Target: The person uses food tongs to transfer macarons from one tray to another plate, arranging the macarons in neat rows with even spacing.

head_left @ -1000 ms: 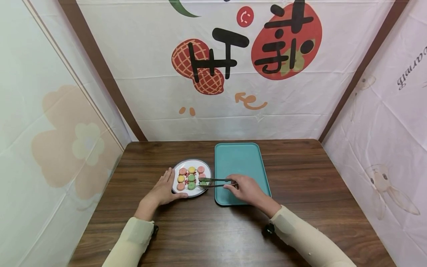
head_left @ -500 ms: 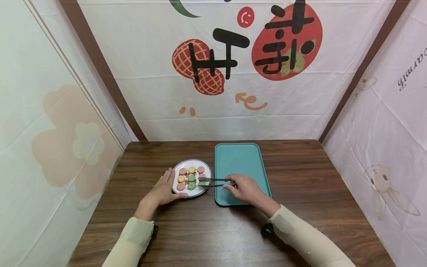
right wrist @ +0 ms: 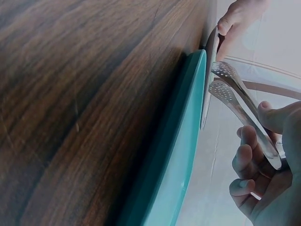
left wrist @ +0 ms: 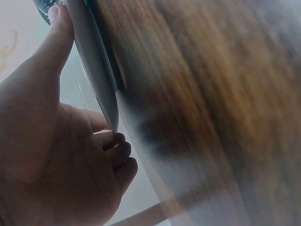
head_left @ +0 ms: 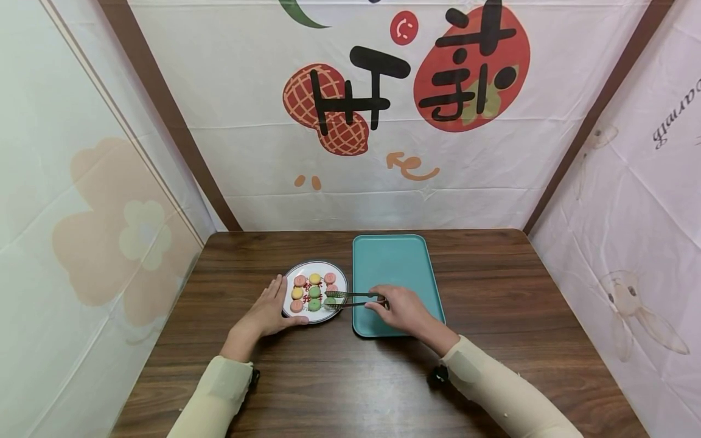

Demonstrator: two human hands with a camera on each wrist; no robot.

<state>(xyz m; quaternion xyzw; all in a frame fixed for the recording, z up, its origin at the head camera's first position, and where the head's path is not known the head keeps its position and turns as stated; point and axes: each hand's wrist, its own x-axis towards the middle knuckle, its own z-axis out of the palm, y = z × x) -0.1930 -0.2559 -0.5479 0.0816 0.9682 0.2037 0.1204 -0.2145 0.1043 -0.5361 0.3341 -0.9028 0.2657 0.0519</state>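
A round white plate (head_left: 343, 275) with a dark rim holds several macarons in pink, yellow and green. My left hand (head_left: 266, 309) rests at the plate's left edge, thumb along the near rim and fingers spread along the side. My right hand (head_left: 404, 310) holds metal tongs (head_left: 358, 295) between thumb and fingers, above the teal tray's left part. The tongs' perforated tips reach over the plate's right side, parted, with a green macaron (head_left: 330, 301) between them. In the right wrist view, the tongs (right wrist: 242, 106) show a gap between their arms.
The teal tray (head_left: 391, 258) lies just right of the plate on the brown wooden table (head_left: 350, 377). Printed white cloth (head_left: 246, 164) hangs behind the table, with similar cloth on both sides.
Both hands and the plate stay nearly in place. The green macaron between the tongs' tips shows slightly further left than before.
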